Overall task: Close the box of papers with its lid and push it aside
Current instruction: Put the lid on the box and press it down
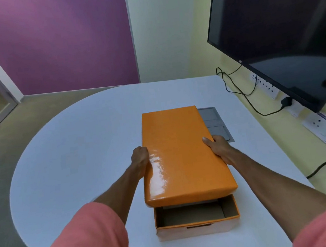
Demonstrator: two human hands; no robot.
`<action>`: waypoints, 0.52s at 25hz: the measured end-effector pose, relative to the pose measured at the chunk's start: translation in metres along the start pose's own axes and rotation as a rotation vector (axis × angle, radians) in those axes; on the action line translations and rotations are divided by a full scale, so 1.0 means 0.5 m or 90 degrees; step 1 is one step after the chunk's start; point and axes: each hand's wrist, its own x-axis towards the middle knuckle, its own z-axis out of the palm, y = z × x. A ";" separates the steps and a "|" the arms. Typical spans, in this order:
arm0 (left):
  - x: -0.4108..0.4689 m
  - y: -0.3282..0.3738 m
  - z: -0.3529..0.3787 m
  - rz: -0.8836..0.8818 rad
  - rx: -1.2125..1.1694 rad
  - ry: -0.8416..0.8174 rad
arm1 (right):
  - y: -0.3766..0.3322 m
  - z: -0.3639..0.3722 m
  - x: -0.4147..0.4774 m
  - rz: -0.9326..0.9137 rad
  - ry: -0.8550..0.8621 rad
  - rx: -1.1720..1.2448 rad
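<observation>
A glossy orange lid (179,151) is held over an orange cardboard box (197,227) on the white table (80,152). The lid covers the far part of the box; the near end stands uncovered, showing brown inner walls and a strip of white paper under the lid's front edge. My left hand (140,160) grips the lid's left side. My right hand (219,147) grips its right side, thumb on top. The lid's near edge sits slightly above the box rim.
A grey cable hatch (216,121) is set in the table just right of the lid. A large dark monitor (281,36) hangs at the right, with wall sockets (265,86) and black cables (241,91) below it. The table's curved edge runs along the left.
</observation>
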 end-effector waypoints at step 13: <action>0.007 -0.059 0.059 -0.009 0.027 -0.037 | 0.064 -0.012 0.032 0.040 -0.002 0.026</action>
